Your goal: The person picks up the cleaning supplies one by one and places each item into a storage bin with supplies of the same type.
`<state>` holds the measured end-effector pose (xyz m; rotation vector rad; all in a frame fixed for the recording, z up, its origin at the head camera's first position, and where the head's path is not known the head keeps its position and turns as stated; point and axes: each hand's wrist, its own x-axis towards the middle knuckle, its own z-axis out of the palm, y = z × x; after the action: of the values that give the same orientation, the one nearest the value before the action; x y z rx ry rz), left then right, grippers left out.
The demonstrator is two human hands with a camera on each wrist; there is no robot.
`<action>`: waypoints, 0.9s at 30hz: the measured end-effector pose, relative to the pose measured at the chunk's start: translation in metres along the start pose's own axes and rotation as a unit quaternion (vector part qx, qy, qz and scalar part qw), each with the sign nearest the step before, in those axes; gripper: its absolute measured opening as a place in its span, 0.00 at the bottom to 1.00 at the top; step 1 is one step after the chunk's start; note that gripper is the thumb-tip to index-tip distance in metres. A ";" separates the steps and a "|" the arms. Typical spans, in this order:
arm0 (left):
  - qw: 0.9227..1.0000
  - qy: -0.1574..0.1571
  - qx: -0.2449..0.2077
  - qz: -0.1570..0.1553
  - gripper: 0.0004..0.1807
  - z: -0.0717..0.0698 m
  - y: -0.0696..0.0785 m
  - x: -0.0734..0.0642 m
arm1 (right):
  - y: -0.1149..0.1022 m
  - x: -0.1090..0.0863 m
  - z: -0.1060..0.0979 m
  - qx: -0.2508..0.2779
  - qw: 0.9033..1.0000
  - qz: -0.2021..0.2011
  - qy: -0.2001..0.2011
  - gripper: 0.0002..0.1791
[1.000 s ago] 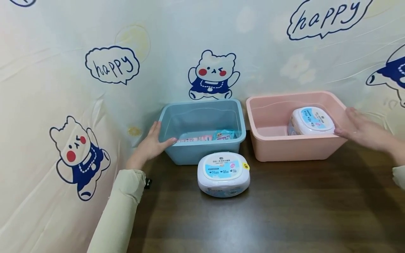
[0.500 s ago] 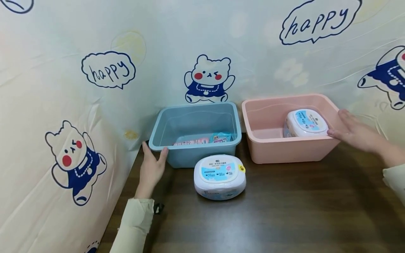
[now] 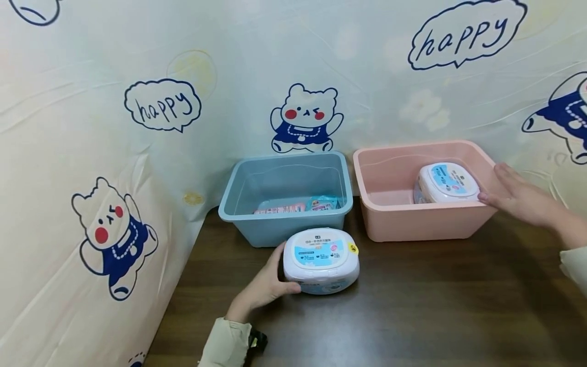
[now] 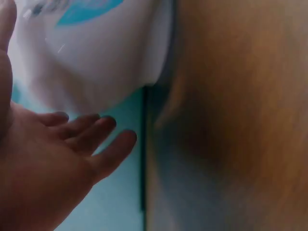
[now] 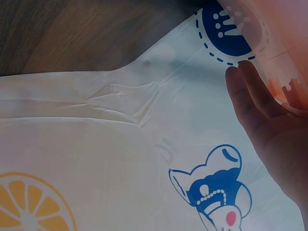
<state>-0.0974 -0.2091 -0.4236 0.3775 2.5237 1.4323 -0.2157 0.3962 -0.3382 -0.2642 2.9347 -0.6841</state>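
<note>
A white plastic box [image 3: 321,265] with a blue-and-white label on its lid stands on the table, just in front of the blue bin [image 3: 293,227]. My left hand [image 3: 266,285] is at the box's left side, thumb by its lower front and fingers by its left end. The left wrist view shows those fingers extended and spread beside the white box [image 4: 91,57]. At the right end of the pink bin [image 3: 422,221], my right hand [image 3: 527,199] rests with straight fingers along the outer wall and the thumb at the rim. A second white box [image 3: 451,186] sits inside the pink bin.
Inside the blue bin lie a pink striped packet [image 3: 281,208] and a teal packet [image 3: 323,203]. The two bins stand side by side against a printed cloth backdrop [image 3: 238,92]. Dark wooden tabletop [image 3: 412,306] extends in front of them.
My left hand has left the blue bin's left rim and moved down and right to the white box. The blue bin's left end has shifted slightly forward. My right hand stays at the pink bin.
</note>
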 end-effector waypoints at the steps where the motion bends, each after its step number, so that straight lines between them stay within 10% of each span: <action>1: 1.000 0.002 -0.005 0.003 0.66 0.006 -0.001 0.002 | 0.001 -0.001 0.000 0.000 1.000 0.001 0.001 0.57; 27: 0.987 0.139 -0.082 -0.003 0.59 0.059 0.004 0.009 | -0.001 -0.005 0.001 0.021 1.000 0.016 -0.006 0.59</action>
<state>-0.0875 -0.1565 -0.4505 0.1497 2.5830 1.7874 -0.2105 0.3954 -0.3382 -0.2167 2.9024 -0.7351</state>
